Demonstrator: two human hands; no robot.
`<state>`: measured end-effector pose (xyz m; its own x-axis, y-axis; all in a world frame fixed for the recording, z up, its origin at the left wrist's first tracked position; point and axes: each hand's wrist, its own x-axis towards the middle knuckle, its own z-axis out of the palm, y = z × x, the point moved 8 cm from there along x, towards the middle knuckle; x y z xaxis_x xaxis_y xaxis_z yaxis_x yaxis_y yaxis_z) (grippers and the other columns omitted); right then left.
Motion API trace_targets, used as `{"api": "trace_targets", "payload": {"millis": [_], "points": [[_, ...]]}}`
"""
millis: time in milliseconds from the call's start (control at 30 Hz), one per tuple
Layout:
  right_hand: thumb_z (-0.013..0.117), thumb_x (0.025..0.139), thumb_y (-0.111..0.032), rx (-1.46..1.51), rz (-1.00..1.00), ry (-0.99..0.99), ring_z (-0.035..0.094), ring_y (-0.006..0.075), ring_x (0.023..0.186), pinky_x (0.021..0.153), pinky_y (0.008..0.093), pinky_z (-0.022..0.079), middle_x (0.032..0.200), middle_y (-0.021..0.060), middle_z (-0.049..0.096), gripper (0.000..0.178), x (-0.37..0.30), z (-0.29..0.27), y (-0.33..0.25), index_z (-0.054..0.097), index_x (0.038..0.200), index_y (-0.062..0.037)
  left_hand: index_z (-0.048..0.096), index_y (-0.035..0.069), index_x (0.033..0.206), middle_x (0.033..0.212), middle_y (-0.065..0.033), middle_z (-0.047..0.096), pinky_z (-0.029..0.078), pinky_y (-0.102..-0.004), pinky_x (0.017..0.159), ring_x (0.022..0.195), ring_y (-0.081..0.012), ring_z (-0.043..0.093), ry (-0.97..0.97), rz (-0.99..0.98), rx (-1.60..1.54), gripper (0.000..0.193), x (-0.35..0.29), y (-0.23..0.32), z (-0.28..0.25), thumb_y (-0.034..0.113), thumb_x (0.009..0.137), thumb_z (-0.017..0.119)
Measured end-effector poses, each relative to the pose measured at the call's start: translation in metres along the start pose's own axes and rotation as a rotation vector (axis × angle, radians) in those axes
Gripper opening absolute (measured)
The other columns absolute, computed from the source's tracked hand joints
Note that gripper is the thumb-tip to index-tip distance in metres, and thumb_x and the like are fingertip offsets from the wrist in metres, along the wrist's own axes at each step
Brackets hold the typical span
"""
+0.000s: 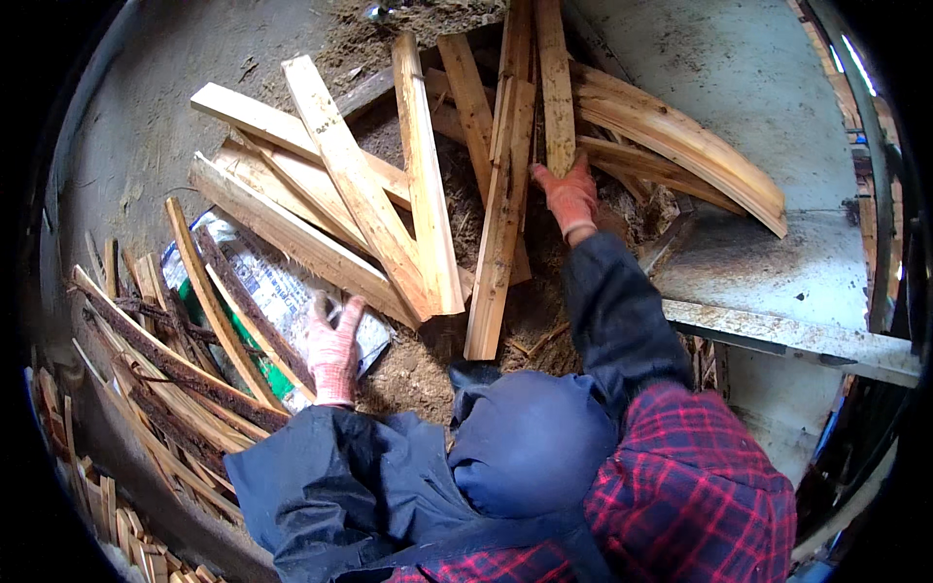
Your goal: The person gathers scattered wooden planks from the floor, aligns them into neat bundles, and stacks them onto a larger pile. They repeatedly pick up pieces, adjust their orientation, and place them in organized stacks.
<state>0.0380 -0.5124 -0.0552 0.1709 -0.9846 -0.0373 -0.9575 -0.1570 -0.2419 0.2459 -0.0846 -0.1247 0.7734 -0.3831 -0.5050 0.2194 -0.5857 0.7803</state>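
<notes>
My right hand [569,197], in an orange-pink work glove, is closed round the near end of a wooden plank [556,92]. That plank points away from me, beside a longer upright-lying board [501,219]. My left hand [332,348], in a pale pink glove, has its fingers apart and holds nothing I can see. It is over the near edge of a white, blue and green plastic sack [284,277], close to a bark-edged strip [251,309]. Several more sawn planks [352,185] lie fanned across each other between and beyond my hands.
Curved bark-edged offcuts [185,374] are heaped at the left. Sawdust [403,379] covers the ground near me. A pale metal surface [768,262] with a raised edge stands at the right, and a curved slab [685,136] leans toward it. Short wood pieces [131,534] lie at lower left.
</notes>
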Motion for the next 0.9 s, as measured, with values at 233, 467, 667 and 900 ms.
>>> {"api": "trace_targets", "payload": {"millis": [233, 467, 667, 900], "points": [[0.073, 0.078, -0.031, 0.984, 0.208, -0.537, 0.063, 0.0266, 0.084, 0.075, 0.037, 0.049, 0.097, 0.016, 0.066, 0.047, -0.006, 0.023, -0.005, 0.063, 0.103, 0.0075, 0.042, -0.007, 0.133, 0.128, -0.024, 0.052, 0.039, -0.0365, 0.101, 0.118, -0.0305, 0.05, -0.004, -0.058, -0.004, 0.082, -0.026, -0.003, 0.01, 0.041, 0.076, 0.076], [0.07, 0.079, -0.013, 0.902, 0.005, -0.56, 0.059, 0.0234, 0.104, 0.095, 0.0351, 0.045, 0.117, 0.0137, 0.06, 0.052, -0.175, -0.024, -0.036, 0.052, 0.124, 0.0032, 0.043, -0.005, 0.133, 0.129, -0.0263, 0.051, 0.039, -0.0413, 0.102, 0.122, -0.0374, 0.048, -0.011, -0.041, 0.2, 0.091, -0.02, 0.02, 0.004, 0.051, 0.069, 0.074], [0.078, 0.071, -0.038, 0.086, -0.223, -0.08, 0.046, 0.0347, 0.124, 0.104, 0.0381, 0.036, 0.135, 0.0254, 0.046, 0.084, -0.127, 0.027, -0.003, 0.041, 0.134, 0.0033, 0.025, -0.007, 0.142, 0.143, -0.0261, 0.036, 0.031, -0.039, 0.109, 0.134, -0.0351, 0.035, -0.146, -0.004, -0.106, 0.11, -0.03, -0.003, 0.015, 0.059, 0.069, 0.073], [0.079, 0.068, -0.031, 0.532, -0.194, -0.206, 0.055, 0.0352, 0.111, 0.095, 0.0429, 0.045, 0.123, 0.0217, 0.056, 0.072, -0.117, 0.052, -0.031, 0.051, 0.125, 0.0023, 0.025, -0.009, 0.141, 0.144, -0.0276, 0.032, 0.027, -0.0389, 0.111, 0.136, -0.0359, 0.031, -0.13, 0.042, -0.119, 0.109, -0.041, 0.015, 0.009, 0.058, 0.069, 0.073]]}}
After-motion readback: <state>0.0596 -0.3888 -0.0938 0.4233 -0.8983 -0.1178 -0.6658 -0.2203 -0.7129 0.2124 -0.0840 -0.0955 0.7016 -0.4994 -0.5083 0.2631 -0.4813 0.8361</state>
